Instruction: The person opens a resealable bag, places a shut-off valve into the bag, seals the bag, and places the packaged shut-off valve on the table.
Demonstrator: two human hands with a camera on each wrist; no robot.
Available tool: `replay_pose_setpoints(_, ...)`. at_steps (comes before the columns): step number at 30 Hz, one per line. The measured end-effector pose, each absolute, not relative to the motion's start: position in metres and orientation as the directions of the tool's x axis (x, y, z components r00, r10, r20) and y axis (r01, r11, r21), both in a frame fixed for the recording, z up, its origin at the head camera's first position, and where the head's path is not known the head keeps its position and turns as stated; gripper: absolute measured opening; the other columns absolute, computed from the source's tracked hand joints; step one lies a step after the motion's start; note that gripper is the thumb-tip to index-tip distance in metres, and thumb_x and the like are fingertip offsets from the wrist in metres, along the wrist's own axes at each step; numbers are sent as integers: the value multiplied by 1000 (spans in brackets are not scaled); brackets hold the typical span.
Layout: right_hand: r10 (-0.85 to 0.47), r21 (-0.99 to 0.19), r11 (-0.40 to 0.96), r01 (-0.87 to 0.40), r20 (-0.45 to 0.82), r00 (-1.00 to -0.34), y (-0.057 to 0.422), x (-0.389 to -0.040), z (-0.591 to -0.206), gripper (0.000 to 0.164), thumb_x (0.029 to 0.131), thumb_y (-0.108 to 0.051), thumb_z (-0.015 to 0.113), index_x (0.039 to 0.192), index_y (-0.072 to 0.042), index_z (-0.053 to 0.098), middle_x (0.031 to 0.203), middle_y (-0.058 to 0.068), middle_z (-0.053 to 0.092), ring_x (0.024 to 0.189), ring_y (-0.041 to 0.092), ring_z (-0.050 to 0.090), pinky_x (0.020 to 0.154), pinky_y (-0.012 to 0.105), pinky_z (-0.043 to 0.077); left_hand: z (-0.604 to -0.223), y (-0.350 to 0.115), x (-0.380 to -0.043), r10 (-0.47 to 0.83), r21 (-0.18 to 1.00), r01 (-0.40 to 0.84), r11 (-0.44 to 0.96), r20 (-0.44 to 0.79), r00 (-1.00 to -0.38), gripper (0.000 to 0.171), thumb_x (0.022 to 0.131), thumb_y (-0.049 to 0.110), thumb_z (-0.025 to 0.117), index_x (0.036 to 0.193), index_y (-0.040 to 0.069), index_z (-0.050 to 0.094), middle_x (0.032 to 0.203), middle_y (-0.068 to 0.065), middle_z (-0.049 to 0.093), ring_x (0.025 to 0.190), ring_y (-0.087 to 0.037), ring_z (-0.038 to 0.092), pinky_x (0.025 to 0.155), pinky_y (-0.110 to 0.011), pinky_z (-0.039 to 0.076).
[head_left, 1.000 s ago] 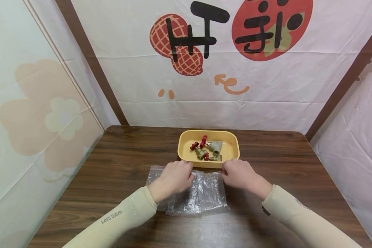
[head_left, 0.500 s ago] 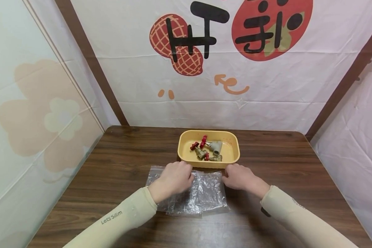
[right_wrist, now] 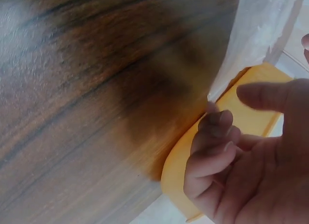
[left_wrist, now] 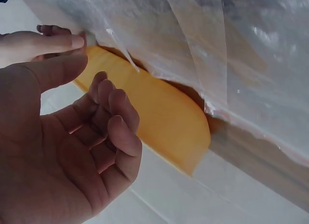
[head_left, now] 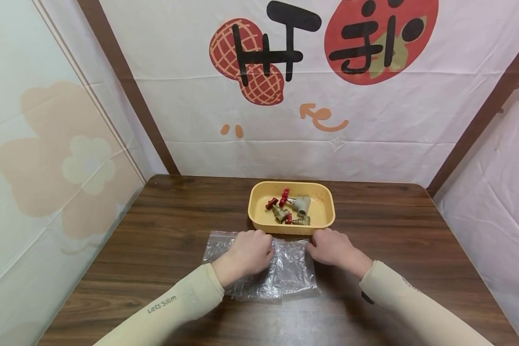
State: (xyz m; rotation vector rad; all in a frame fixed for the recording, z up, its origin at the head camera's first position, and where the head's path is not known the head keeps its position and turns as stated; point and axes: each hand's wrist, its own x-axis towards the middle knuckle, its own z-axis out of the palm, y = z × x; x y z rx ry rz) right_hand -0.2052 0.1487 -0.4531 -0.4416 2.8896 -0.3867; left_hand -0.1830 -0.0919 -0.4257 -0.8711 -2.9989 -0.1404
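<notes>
Clear plastic zip bags (head_left: 295, 269) lie overlapping on the table in front of me. My left hand (head_left: 250, 252) is over them, covering part of the plastic. Its fingers are loosely curled in the left wrist view, with the thumb apart and nothing held. My right hand (head_left: 332, 247) is at the bags' upper right corner; its loosely curled fingers (right_wrist: 212, 161) are close to that corner, and I cannot tell whether they touch it. Just beyond both hands stands a yellow plastic tray (head_left: 322, 204). Inside are a grey valve (head_left: 302, 205) and brass valves (head_left: 280, 213) with red handles.
The dark wood-grain table (head_left: 177, 230) extends to both sides of the tray and bags. A white printed cloth (head_left: 199, 158) hangs behind its far edge, and more cloth hangs at the left and right.
My left hand has shifted slightly right over the bags. My right hand has come a little nearer to me and away from the tray rim. The bags and tray look unmoved.
</notes>
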Motion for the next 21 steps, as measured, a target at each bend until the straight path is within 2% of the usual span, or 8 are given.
replay_pose_setpoints(8,-303,-272,919,-286,-22,-953,147,-200,-462,32,96,-26,72,71,-16,55,71,5,60,61,24,58,50,50,49,-435,-88,-179,541,58,540,839,-3,-841,21,94,29,76,83,13,68,78,-4,68,72,-26,68,65,-44,57)
replay_pose_setpoints(15,-334,-245,909,-338,58,-941,143,-198,-461,22,91,-19,75,75,-14,60,73,8,65,63,28,64,49,52,50,-440,-87,-178,576,21,576,817,-14,-817,24,96,32,74,83,13,69,76,-5,67,68,-28,67,60,-44,57)
replay_pose_setpoints(21,-354,-239,901,-361,71,-932,140,-200,-463,34,93,-18,75,66,-18,55,64,-1,56,59,23,59,49,50,49,-441,-86,-179,587,11,587,810,-7,-809,25,95,33,76,81,13,69,75,-4,67,68,-26,67,59,-43,57)
